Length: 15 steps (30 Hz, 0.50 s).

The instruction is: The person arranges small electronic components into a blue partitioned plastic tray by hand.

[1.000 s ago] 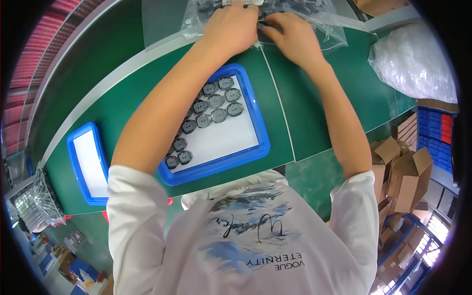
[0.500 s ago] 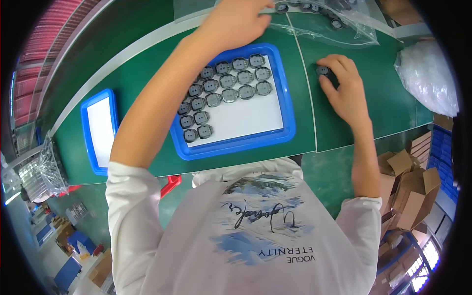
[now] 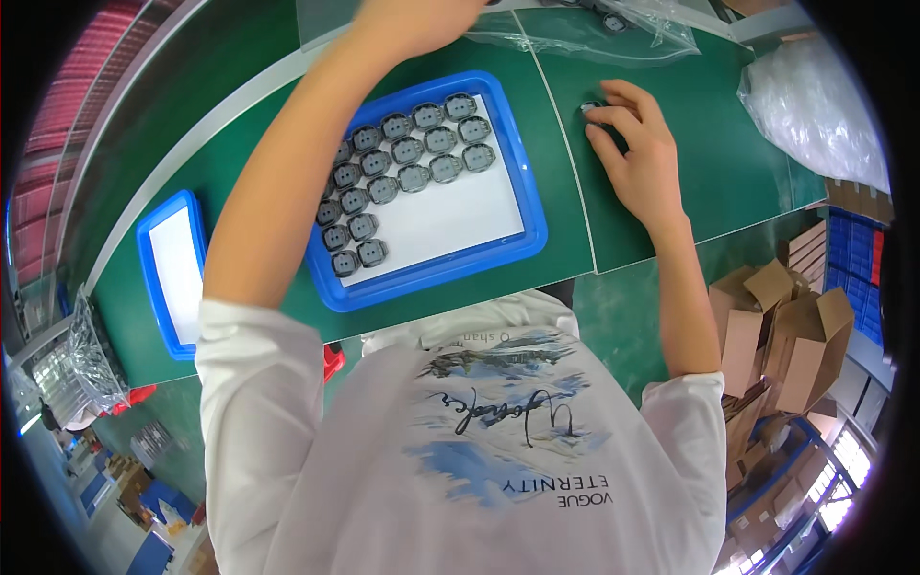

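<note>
My right hand (image 3: pixel 637 158) is over the green table, right of the pale seam, its fingers curled round a small dark grey plastic part (image 3: pixel 591 106) at the fingertips. At the top edge of the view is my left hand (image 3: pixel 422 21), its fingers mostly cut off, so whether they hold anything is hidden. Below it lies a blue tray (image 3: pixel 441 287) with a white liner (image 3: pixel 455 218). Several rounded grey plastic parts (image 3: pixel 407 150) sit in rows along its far and left sides. My left forearm covers part of the tray's left edge.
Beyond the seam, a clear plastic bag (image 3: pixel 652 38) holds more grey parts. A smaller blue tray (image 3: pixel 145 259) with a white liner lies at the left. A bulky translucent bag (image 3: pixel 815 115) sits at the right end. Open cardboard boxes (image 3: pixel 805 350) stand below right.
The view has shifted, with the tray and bag now further left and higher. My left hand is further out at the top edge. The grey part has turned in my right hand's fingers.
</note>
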Each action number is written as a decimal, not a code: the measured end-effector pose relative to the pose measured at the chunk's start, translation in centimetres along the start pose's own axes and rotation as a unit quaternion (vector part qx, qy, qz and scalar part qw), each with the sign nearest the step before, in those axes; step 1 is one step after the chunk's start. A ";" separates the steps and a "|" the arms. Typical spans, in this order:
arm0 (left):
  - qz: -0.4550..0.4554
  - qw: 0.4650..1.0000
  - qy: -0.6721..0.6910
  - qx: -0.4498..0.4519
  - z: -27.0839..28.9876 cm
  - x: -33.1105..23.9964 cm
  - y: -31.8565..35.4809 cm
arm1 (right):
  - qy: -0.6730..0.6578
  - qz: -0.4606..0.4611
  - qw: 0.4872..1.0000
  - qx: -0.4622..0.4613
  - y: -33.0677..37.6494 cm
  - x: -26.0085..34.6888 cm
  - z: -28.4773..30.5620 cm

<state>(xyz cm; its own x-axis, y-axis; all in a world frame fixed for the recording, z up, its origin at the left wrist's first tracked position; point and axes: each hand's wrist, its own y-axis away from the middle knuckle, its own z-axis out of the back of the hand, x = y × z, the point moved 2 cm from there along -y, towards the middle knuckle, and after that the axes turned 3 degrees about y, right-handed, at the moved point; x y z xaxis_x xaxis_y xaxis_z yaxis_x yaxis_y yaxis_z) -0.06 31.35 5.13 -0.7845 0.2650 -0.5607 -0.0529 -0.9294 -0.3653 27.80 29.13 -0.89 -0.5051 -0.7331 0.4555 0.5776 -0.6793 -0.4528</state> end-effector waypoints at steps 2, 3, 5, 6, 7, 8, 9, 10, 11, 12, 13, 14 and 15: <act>0.137 0.981 0.131 -0.031 5.2 -2.9 4.8 | 0.058 -0.034 0.998 -0.014 0.2 0.4 0.2; 0.131 0.974 0.170 -0.068 6.7 -0.3 8.2 | 0.051 -0.032 0.998 -0.011 0.1 0.6 0.0; 0.193 0.960 0.193 -0.056 10.7 0.2 14.4 | 0.053 -0.041 0.997 -0.027 0.0 0.5 0.1; 0.255 0.945 0.189 -0.078 12.0 0.9 17.6 | 0.056 -0.033 0.998 -0.028 0.1 0.2 0.3; 0.338 0.920 0.171 -0.101 12.7 1.0 20.3 | 0.064 -0.033 0.997 -0.022 0.2 0.2 0.2; 0.371 0.914 0.127 -0.100 12.6 1.9 23.3 | 0.073 -0.030 0.997 -0.015 0.3 0.3 0.1; 0.404 0.905 0.084 -0.100 12.1 2.9 26.1 | 0.095 -0.015 0.995 -0.005 0.1 0.4 0.1; 0.417 0.901 0.049 -0.112 11.3 2.8 27.6 | 0.118 -0.001 0.993 0.006 -0.2 0.6 0.4; 0.406 0.904 -0.006 -0.132 10.8 2.2 28.5 | 0.130 -0.014 0.991 0.013 -0.3 0.7 0.5; 0.393 0.905 -0.059 -0.150 10.1 1.6 29.0 | 0.126 -0.008 0.992 0.018 -0.2 0.7 0.4; 0.356 0.914 -0.068 -0.182 9.8 1.7 29.7 | 0.110 -0.037 0.993 0.017 0.0 0.6 0.2; 0.360 0.912 -0.069 -0.185 9.8 1.6 30.1 | 0.095 -0.066 0.993 0.016 0.2 0.3 0.1; 0.282 0.936 -0.119 -0.172 9.9 1.2 30.1 | 0.074 -0.066 0.995 0.003 0.4 0.0 0.0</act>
<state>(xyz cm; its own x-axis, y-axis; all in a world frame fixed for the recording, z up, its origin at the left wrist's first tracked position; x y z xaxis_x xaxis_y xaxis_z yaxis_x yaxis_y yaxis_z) -8.70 1.19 0.80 -0.7457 -0.3455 -0.5697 0.5807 -0.7564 -0.3012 28.03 28.90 -1.10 -0.6655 -0.6349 0.3925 0.5038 -0.7700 -0.3914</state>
